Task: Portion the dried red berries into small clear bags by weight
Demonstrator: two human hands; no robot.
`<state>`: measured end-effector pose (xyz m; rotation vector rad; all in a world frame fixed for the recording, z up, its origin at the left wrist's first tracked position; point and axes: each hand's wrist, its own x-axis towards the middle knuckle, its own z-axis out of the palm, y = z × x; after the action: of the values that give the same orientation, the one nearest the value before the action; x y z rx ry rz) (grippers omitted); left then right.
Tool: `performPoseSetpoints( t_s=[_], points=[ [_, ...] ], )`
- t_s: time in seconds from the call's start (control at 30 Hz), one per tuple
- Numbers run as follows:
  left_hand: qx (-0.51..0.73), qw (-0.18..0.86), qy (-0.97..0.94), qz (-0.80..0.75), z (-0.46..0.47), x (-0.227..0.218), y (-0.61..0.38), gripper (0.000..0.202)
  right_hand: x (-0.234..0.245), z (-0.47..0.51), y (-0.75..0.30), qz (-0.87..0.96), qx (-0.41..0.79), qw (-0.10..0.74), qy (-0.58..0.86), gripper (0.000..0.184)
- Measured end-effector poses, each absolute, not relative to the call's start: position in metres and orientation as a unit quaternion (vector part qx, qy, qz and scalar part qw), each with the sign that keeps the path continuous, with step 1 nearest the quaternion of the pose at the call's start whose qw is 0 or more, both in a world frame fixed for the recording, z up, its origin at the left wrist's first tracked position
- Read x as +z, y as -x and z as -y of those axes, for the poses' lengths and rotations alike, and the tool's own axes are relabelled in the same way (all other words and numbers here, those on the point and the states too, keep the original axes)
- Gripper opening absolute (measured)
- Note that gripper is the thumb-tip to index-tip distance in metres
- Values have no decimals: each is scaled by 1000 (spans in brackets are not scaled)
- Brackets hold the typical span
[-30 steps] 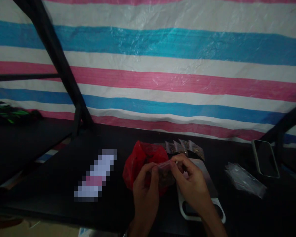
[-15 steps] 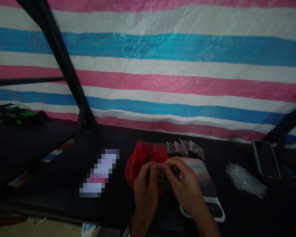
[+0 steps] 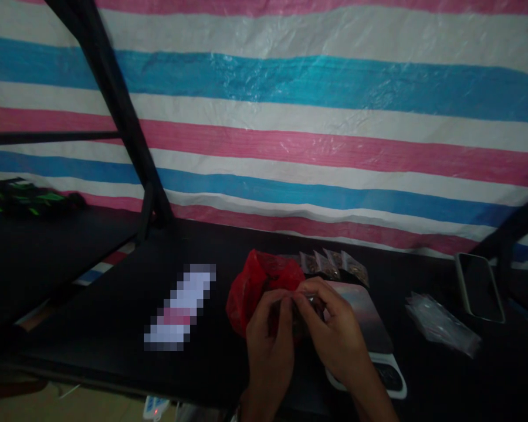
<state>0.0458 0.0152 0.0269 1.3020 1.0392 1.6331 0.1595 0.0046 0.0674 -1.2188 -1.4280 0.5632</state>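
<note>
I'm drawing my left hand (image 3: 270, 337) and right hand (image 3: 341, 328) closer together.
Both hands' fingers (image 3: 286, 319) are grasping a small clear bag (image 3: 300, 321); I'm apparently working along its edge.

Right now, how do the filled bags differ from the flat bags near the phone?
The filled bags hold brownish bits; the flat bags show no contents. The filled bags sit roughly in a row; the flat bags overlap in one pile. Both are see-through plastic on the black table.
</note>
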Motion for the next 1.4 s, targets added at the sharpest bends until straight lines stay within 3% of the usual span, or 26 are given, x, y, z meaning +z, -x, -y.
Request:
performPoseSetpoints(
  t_s=[0.2,0.7,0.97,1.1,1.17,1.3,1.4],
  points=[
    [674,352,-520,-388,-20,29,-37,13,65,-5,-156,609,257,555,505,10],
    [688,255,-576,-360,-22,32,-19,24,70,-6,-150,629,267,535,496,10],
    [674,176,-607,-383,-22,33,-29,9,72,4,-165,601,255,547,523,20],
    [659,75,-661,-352,-18,28,-36,39,91,6,-216,489,156,594,619,30],
    [651,40,-677,-341,-17,25,-35,39,101,2,-252,428,82,605,666,38],
    [637,10,-699,-326,-19,20,-31,38,101,-16,-312,393,-50,476,785,43],
    [635,-10,-704,-317,-23,18,-29,34,80,-36,-329,376,-33,356,855,43]
  ],
)
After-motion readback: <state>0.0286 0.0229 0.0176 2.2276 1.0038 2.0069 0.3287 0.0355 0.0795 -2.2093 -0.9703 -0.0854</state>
